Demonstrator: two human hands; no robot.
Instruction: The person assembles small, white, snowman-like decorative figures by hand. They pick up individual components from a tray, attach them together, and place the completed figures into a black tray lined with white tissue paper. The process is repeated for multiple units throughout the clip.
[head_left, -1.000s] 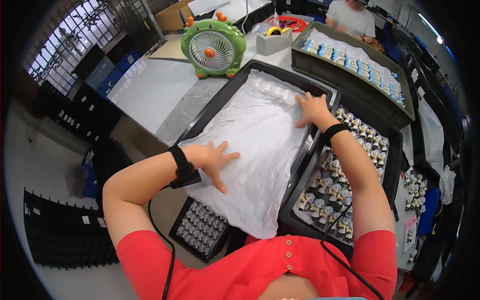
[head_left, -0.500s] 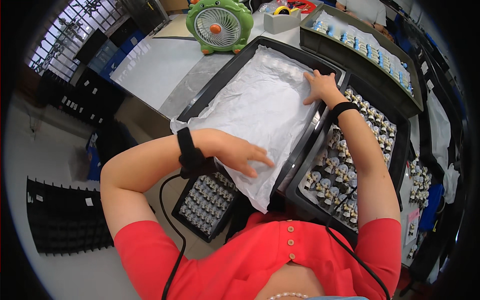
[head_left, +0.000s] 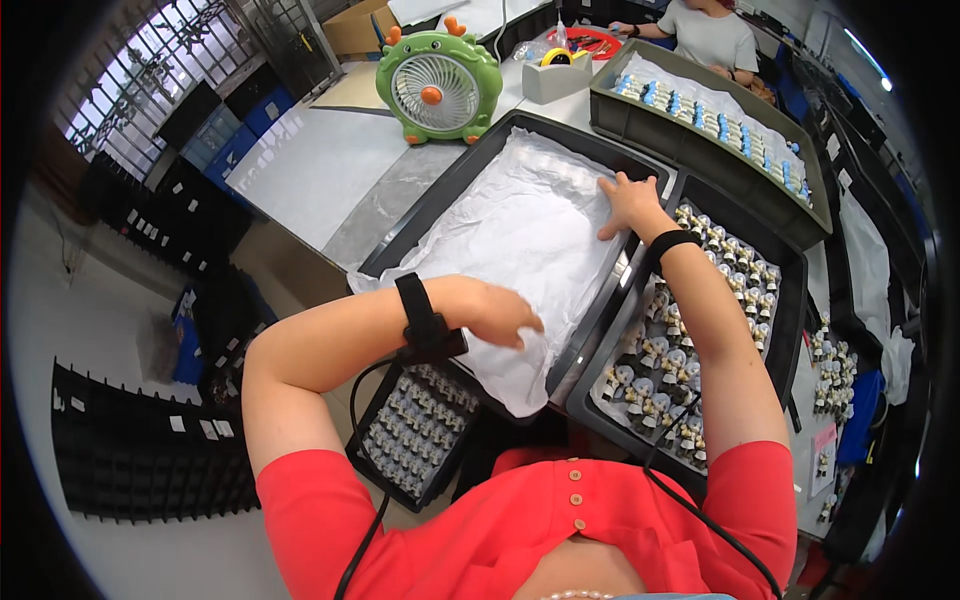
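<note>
A sheet of thin white crinkled paper [head_left: 520, 225] lines a black tray [head_left: 437, 215], and its near corner hangs over the tray's front edge. Faint bumps show along the paper's far end; what makes them is hidden. My left hand [head_left: 500, 312] is over the near part of the paper, loosely bent, with thumb and fingers apart and nothing held. Whether it touches the paper I cannot tell. At the tray's right rim rests my right hand [head_left: 632, 205], fingers spread over the paper's edge.
Right of it stands a black tray of small figurines [head_left: 655, 385]; beyond is a grey-green crate [head_left: 705, 150] with blue-and-white pieces. A green fan [head_left: 437, 85] and a tape dispenser [head_left: 556, 77] sit behind. Lower down is another figurine tray [head_left: 415, 430]. A person [head_left: 705, 45] sits at the back.
My left hand has moved slightly right along the paper, its fingers now more bent. My right hand stays at the tray's right rim. The whole view has shifted a little.
</note>
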